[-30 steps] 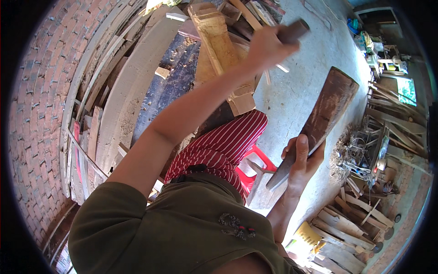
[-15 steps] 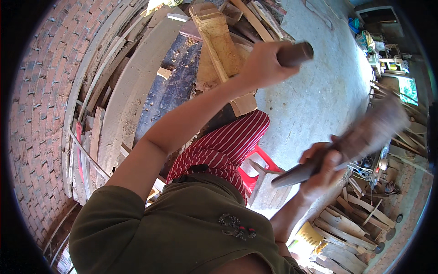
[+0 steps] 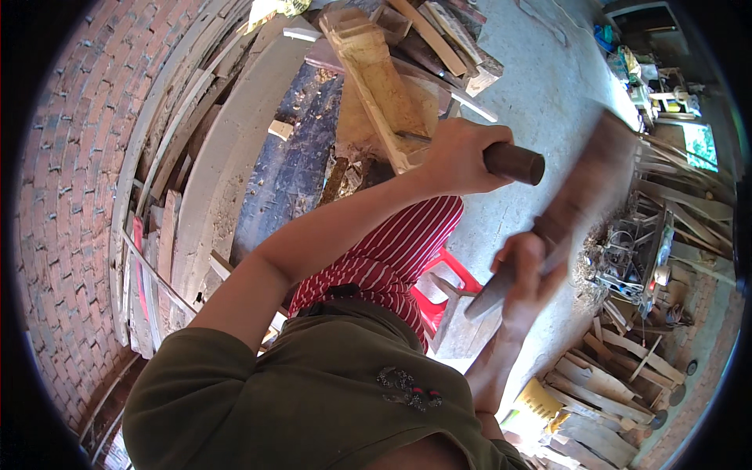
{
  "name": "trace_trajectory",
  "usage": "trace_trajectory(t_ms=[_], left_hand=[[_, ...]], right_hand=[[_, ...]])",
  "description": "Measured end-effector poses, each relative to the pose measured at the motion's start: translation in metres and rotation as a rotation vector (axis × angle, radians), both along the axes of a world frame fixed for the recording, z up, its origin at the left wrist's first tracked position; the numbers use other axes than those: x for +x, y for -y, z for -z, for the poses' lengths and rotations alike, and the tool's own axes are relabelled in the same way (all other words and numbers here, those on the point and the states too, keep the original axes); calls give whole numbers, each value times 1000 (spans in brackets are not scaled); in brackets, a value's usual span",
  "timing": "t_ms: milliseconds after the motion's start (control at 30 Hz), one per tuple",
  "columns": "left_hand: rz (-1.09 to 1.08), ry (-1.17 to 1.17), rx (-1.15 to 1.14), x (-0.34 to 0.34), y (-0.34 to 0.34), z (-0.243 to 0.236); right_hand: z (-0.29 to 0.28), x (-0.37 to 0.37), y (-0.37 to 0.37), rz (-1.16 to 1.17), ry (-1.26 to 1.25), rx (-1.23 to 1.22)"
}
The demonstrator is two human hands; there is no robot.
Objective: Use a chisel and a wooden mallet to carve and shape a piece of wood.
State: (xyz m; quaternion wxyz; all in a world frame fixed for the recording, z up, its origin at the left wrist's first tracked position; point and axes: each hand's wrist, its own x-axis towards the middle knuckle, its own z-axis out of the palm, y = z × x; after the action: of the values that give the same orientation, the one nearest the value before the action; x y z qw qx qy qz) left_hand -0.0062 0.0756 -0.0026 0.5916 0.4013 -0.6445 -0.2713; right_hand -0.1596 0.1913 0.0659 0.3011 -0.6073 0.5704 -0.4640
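My left hand (image 3: pixel 468 157) is wrapped round the dark round handle of a chisel (image 3: pixel 518 163). The chisel's thin dark blade shows on the other side of the fist, at a tan carved wood piece (image 3: pixel 362 59); whether its edge touches the wood cannot be made out. My right hand (image 3: pixel 533 270) grips a dark wooden mallet (image 3: pixel 595 168), broad and flat at the head, with its narrow handle end pointing down-left. The mallet head is smeared by motion and stands apart from the chisel's handle end, to its right.
Under the wood piece lies a dark blue surface (image 3: pixel 286 149) strewn with chips and a small wood block (image 3: pixel 280 129). Long planks (image 3: pixel 211 157) line the brick wall (image 3: pixel 86 180) at left. A red plastic stool (image 3: pixel 439 301) stands near my leg. Scrap wood (image 3: pixel 627 360) lies at right.
My left hand has come nearer and slightly right with the chisel, baring its blade. My right hand has shifted up and left; the mallet head has swung left, more upright.
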Motion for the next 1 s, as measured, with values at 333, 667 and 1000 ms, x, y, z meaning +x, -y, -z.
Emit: trace_trajectory(t_ms=[333,667,1000], left_hand=[[11,139,-3,-17,18,-5],[243,73,65,10,23,-7],[180,15,-31,19,0,1]], right_hand=[[-11,5,-2,13,128,94],[-33,3,2,-4,174,-31],[-27,17,7,14,69,161]])
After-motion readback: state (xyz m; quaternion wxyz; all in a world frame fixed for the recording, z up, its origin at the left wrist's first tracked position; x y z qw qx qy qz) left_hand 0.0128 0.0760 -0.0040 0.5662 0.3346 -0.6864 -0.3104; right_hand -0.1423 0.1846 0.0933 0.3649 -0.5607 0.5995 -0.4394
